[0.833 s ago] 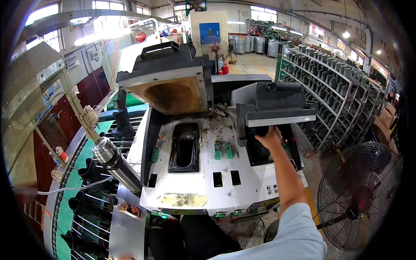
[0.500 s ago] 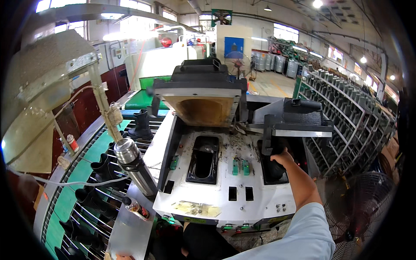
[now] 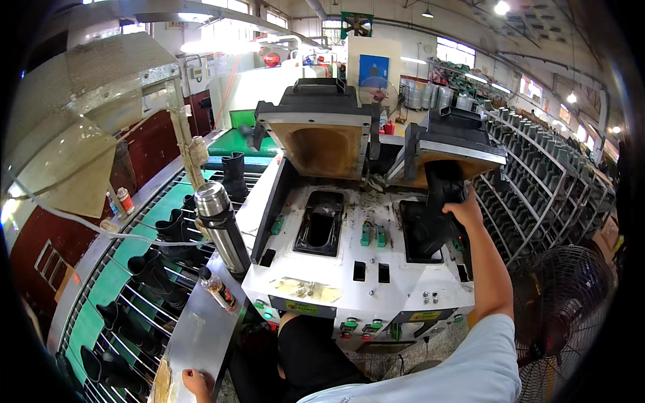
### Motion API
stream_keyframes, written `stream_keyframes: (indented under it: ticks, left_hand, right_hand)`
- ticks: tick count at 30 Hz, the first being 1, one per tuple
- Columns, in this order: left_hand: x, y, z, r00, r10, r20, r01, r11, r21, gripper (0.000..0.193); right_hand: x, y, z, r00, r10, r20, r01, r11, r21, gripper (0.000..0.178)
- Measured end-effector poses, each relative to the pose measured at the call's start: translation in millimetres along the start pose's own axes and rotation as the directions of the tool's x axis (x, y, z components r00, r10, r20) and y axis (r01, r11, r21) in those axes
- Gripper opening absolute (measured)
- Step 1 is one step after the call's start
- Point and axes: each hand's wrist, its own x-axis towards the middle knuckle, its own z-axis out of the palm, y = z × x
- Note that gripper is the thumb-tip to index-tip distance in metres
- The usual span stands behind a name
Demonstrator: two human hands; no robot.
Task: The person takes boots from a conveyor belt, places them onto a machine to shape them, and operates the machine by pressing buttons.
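A black boot (image 3: 435, 218) stands tilted in the right-hand well of a white machine (image 3: 329, 279), its shaft rising toward the raised black lid (image 3: 453, 138). My right hand (image 3: 465, 207) grips the shaft from the right side. The left-hand well (image 3: 320, 225) has an open cavity beneath another raised lid (image 3: 309, 117) with a brown inner face. At the lower left, my left hand (image 3: 195, 383) rests curled on a metal ledge (image 3: 201, 339), beside a flat tan piece (image 3: 162, 381). Nothing shows in its fingers.
Several black boots (image 3: 158, 277) lie along a roller conveyor (image 3: 101, 289) with green strips at left. A steel flask (image 3: 222, 228) and a drink bottle (image 3: 217, 289) stand on the ledge. A floor fan (image 3: 564, 302) and a rack of boot-shaped forms (image 3: 537, 174) are at right.
The right lid has swung up and back. My right hand has risen, and the boot's shaft now shows under the lid. My left hand has come further into view on the ledge.
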Motion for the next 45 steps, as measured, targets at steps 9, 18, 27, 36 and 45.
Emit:
stream_keyframes:
  ticks: [9, 18, 27, 36, 45]
  left_hand:
    - [-49.4, 22.5, 2.0, 0.975, -0.221, 0.018, 0.213, 0.912, -0.349, 0.012]
    - [-191.0, 258.4, -44.0, 0.197, 0.727, 0.658, 0.453, 0.527, -0.719, 0.064]
    - [-104.6, 199.2, -149.6, 0.638, 0.56, 0.529, 0.749, -0.293, -0.594, 0.08]
    - [-127.3, -39.3, -288.4, 0.922, -0.387, 0.016, -0.038, -0.132, -0.991, 0.057]
    - [55.1, -174.4, -389.3, 0.825, -0.51, -0.244, -0.115, 0.27, -0.956, 0.049]
  right_hand:
    - [-180.1, 113.2, -2.5, 0.92, -0.02, -0.392, 0.221, 0.851, 0.476, 0.106]
    - [-340.0, 17.7, 43.0, 0.951, -0.306, 0.044, -0.048, -0.004, 0.999, 0.105]
    - [-505.3, -130.2, 114.5, 0.032, -0.99, 0.139, 0.073, 0.141, 0.987, 0.093]
    - [-522.1, -104.1, 204.3, 0.074, -0.916, 0.395, 0.32, 0.397, 0.86, 0.055]
    - [-478.5, -9.3, 265.4, 0.147, -0.855, 0.497, 0.718, 0.437, 0.541, 0.018]
